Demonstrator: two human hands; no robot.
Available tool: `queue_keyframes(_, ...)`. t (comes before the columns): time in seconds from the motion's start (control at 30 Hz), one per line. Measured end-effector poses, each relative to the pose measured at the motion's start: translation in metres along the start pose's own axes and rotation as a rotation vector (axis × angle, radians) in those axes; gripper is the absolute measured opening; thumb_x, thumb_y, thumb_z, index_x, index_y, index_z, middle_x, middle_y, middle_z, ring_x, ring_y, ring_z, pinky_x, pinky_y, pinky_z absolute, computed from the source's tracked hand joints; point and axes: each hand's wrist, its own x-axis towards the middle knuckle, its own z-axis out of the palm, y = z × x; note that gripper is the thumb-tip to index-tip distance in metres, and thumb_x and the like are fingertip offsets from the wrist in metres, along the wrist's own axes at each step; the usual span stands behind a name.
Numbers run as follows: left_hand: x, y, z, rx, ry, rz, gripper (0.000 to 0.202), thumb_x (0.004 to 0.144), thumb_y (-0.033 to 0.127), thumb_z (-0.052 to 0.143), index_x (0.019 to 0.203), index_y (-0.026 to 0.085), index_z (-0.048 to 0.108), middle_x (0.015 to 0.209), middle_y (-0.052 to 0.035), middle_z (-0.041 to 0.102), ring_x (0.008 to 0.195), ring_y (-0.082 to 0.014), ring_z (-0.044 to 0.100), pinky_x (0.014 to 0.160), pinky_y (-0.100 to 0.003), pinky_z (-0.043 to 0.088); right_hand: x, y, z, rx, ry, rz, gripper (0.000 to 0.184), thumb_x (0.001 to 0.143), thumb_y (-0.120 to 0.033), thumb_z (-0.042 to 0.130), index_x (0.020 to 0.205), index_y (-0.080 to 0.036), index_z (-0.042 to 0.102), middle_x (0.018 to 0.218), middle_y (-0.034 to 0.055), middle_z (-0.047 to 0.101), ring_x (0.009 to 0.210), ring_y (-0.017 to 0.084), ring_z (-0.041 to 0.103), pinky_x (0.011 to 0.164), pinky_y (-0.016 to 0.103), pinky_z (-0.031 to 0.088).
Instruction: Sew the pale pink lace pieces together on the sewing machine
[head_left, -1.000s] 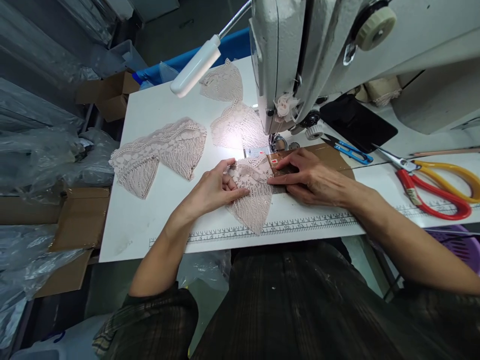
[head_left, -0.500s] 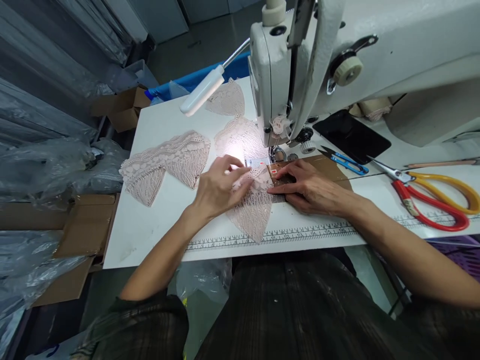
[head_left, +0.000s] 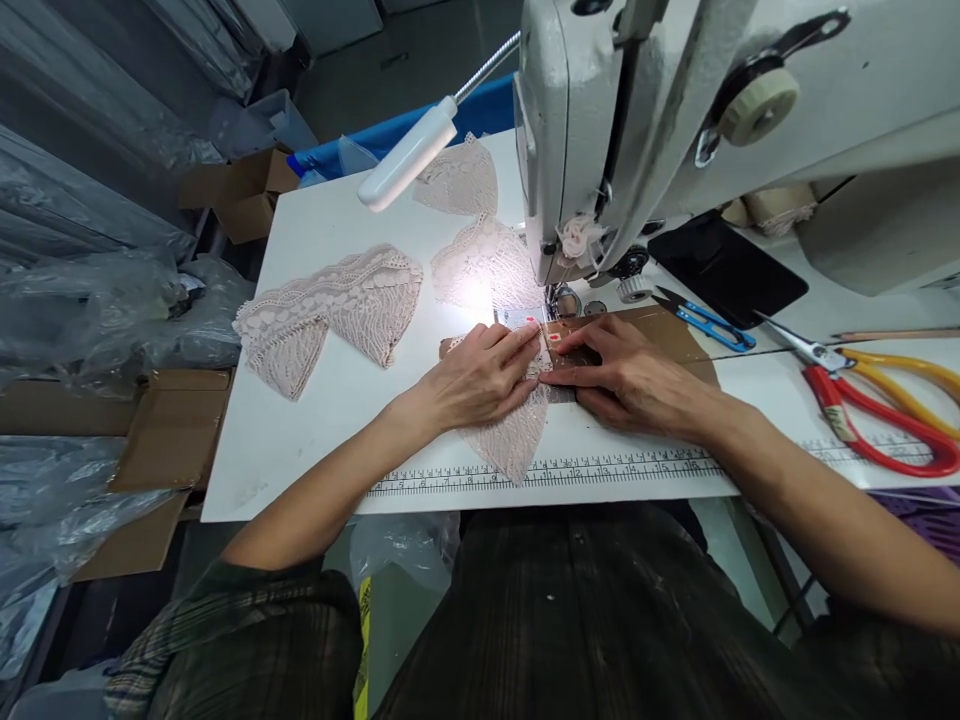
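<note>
A pale pink lace piece lies on the white sewing table, its pointed end toward me and its upper part covered by my fingers. Flat across it rests my left hand, open, fingertips near a small red mark by the presser foot. My right hand lies open at the lace's right edge, index and middle fingers stretched toward it over a brown plate. Another lace piece sits brightly lit just left of the needle area.
The sewing machine head rises beyond my hands, with a white lamp at its left. Joined lace cups lie left. On the right are a black phone, blue thread snips and red-and-yellow scissors. A ruler strip runs along the front.
My left hand has moved right and flattened over the lace, its fingers now closer to the presser foot. My right hand stays at the lace edge. The view has shifted slightly.
</note>
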Motion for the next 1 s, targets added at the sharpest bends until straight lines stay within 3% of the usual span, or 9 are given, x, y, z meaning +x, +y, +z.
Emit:
queue_keyframes(0.17,0.013,0.001,0.0,-0.02,0.031,-0.055,0.047,0.106,0.035,0.037,0.141,0.009,0.056,0.154,-0.023,0.05,0.12,-0.0366,0.054,0.1,-0.053,0.04,0.002,0.007,0.0,-0.065,0.044,-0.007,0.036,0.097,-0.022,0.052,0.121,-0.031,0.077,0.12,0.0126,0.062,0.113,0.028,0.051,0.101,0.051,0.048)
queue_keyframes(0.37,0.029,-0.007,-0.002,0.05,0.018,-0.059,0.055,0.106,0.036,0.03,0.142,0.002,0.055,0.152,-0.027,0.05,0.115,-0.0371,0.053,0.095,-0.052,0.038,0.004,0.014,-0.001,-0.151,0.049,0.088,0.034,0.099,-0.025,0.052,0.122,-0.033,0.076,0.122,0.0113,0.062,0.105,0.027,0.051,0.095,0.049,0.046)
queue_keyframes(0.57,0.025,-0.011,0.0,0.034,0.047,-0.054,0.051,0.107,0.037,0.032,0.141,0.008,0.056,0.155,-0.0214,0.05,0.117,-0.035,0.054,0.098,-0.05,0.038,0.004,0.01,-0.001,-0.137,0.07,0.09,0.033,0.099,-0.024,0.051,0.121,-0.029,0.075,0.123,0.012,0.062,0.106,0.028,0.052,0.091,0.047,0.046)
queue_keyframes(0.8,0.023,-0.016,-0.002,-0.081,0.108,-0.067,0.043,0.104,0.037,0.039,0.137,0.018,0.06,0.154,-0.0148,0.054,0.122,-0.0358,0.054,0.107,-0.057,0.034,0.004,0.012,0.0,-0.121,0.083,0.078,0.033,0.099,-0.024,0.053,0.123,-0.029,0.075,0.121,0.0123,0.063,0.106,0.028,0.052,0.093,0.046,0.045)
queue_keyframes(1.0,0.023,-0.016,0.002,-0.06,0.123,-0.079,0.045,0.103,0.037,0.041,0.138,0.016,0.059,0.156,-0.0144,0.054,0.121,-0.0356,0.055,0.107,-0.055,0.035,0.003,0.013,0.001,-0.119,0.1,0.081,0.032,0.1,-0.026,0.053,0.124,-0.029,0.075,0.12,0.0118,0.063,0.106,0.027,0.052,0.093,0.044,0.045)
